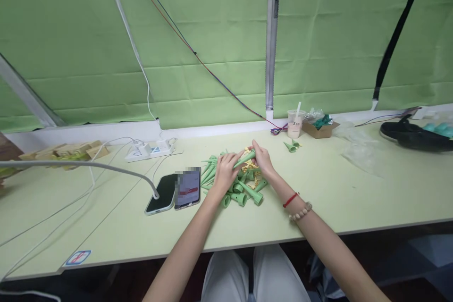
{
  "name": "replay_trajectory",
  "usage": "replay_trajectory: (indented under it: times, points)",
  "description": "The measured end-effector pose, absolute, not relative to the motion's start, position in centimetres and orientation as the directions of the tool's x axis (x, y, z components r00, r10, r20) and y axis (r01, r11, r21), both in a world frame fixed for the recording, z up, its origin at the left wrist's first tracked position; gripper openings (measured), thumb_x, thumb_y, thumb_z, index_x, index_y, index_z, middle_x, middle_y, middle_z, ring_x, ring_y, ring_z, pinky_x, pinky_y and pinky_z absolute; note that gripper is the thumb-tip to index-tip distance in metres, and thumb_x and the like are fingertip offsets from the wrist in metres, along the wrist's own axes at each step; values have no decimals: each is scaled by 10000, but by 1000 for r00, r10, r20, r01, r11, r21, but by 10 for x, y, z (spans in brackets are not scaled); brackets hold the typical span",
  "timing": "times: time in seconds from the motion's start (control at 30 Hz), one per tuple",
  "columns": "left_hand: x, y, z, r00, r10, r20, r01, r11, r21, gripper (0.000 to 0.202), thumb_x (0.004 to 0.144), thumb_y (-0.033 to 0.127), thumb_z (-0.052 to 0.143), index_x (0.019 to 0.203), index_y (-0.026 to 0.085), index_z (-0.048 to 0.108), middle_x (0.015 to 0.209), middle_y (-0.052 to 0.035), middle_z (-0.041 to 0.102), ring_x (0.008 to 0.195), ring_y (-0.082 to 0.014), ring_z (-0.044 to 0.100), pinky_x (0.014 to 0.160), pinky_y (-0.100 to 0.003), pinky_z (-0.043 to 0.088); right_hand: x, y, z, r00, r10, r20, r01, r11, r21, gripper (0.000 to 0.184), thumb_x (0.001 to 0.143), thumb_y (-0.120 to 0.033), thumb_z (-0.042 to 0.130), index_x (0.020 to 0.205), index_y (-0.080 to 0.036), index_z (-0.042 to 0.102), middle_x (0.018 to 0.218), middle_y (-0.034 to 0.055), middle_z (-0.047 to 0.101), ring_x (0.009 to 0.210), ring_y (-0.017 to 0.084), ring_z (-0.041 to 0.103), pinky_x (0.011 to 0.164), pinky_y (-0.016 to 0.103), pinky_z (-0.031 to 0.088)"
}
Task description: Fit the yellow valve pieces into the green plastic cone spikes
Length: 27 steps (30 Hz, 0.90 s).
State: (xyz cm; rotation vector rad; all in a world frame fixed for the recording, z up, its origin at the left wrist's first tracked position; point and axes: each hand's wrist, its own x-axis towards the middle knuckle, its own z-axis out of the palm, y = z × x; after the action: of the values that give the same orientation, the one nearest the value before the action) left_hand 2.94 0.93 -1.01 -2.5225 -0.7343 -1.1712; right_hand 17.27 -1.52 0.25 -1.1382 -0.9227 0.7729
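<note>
A slim green plastic cone (245,158) is held between my two hands above a pile of similar pieces. My left hand (225,171) is closed around its narrow end. At the wide end, the fingers of my right hand (261,158) pinch the cone; whether they also hold a small part is hidden. Beneath and around both hands lie several loose green cones (252,193), some with their hollow ends toward me. Small yellow pieces (252,178) are scattered among them, between the hands.
Two phones (188,188) lie left of the pile, one under a grey cable end. Further back are a power strip (150,151), a drink cup (295,124), a small cardboard box (320,130) and clear plastic bags (361,151). A black sandal-like object (414,134) sits far right.
</note>
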Motion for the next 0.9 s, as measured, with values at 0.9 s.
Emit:
replay_trajectory:
  times: [0.9]
  points:
    - [39,11,-7,343,822,455,22,-491,871,394,726,418,547,960,104,582,733,-53,635,605,-127,571,538,-229,448,177,-17,-9,130,976,177,-407,215,-888,289,529,-377,746,706,-171,648,631,-38,567,543,55,499,637,212,438]
